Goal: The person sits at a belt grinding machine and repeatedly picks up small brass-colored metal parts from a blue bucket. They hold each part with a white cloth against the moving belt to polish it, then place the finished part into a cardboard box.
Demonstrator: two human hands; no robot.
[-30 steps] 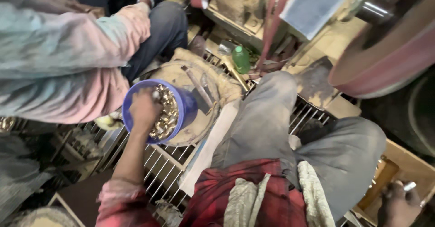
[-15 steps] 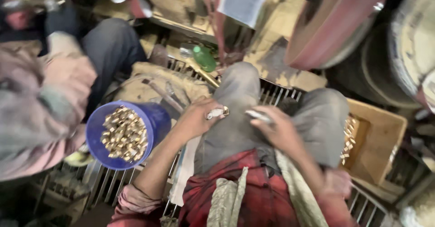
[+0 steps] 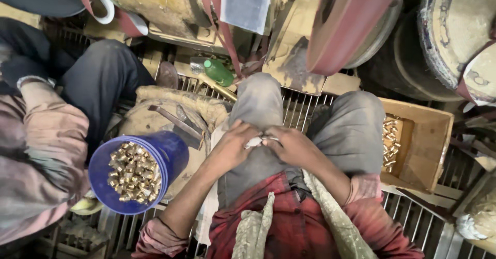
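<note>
Centre of frame, over the lap: left hand (image 3: 232, 148) and right hand (image 3: 292, 146) meet, fingers pinched shut on a small pale metal piece (image 3: 258, 141). Advice: keep the pinch firm and low over the thigh. Blue bucket (image 3: 168, 150) of brass parts (image 3: 132, 172) lower left; wooden box (image 3: 431, 145) right.

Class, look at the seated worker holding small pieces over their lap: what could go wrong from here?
1. The small pieces pinched between the left hand and right hand might slip through the metal grate.
2. The large wheel stands near the knees; clothing might catch.
3. The tilted blue bucket might spill its brass parts.
</note>
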